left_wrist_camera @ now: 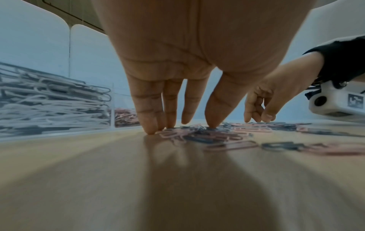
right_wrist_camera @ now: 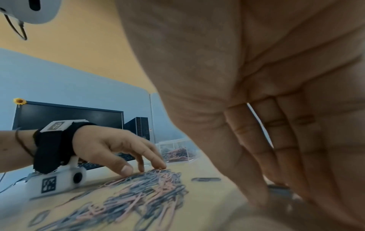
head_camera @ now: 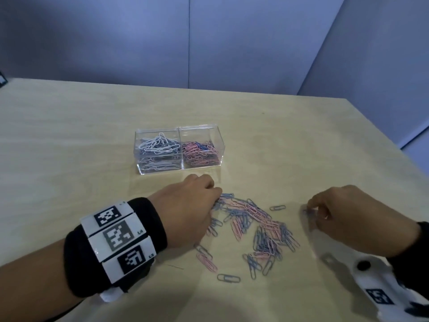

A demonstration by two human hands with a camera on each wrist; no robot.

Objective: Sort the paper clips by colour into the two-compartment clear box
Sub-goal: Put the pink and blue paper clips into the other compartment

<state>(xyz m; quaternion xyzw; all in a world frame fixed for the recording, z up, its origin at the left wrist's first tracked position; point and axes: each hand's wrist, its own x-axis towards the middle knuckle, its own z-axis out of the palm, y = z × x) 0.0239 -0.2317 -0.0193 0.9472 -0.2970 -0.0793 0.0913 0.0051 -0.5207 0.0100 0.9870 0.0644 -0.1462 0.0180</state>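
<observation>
Left hand (head_camera: 190, 205) fingers (left_wrist_camera: 150, 118) straight, touching the clip pile (head_camera: 250, 219); right hand (head_camera: 343, 214) pinches a blue clip (head_camera: 310, 211)

One clear box (head_camera: 178, 151) sits at the centre of the frame, with two compartments. The paper clips in it and the loose pink and blue paper clips (head_camera: 250, 226) at lower centre are too many and too tangled to count. Two hands show: left hand (head_camera: 185, 208), right hand (head_camera: 352, 214).
</observation>
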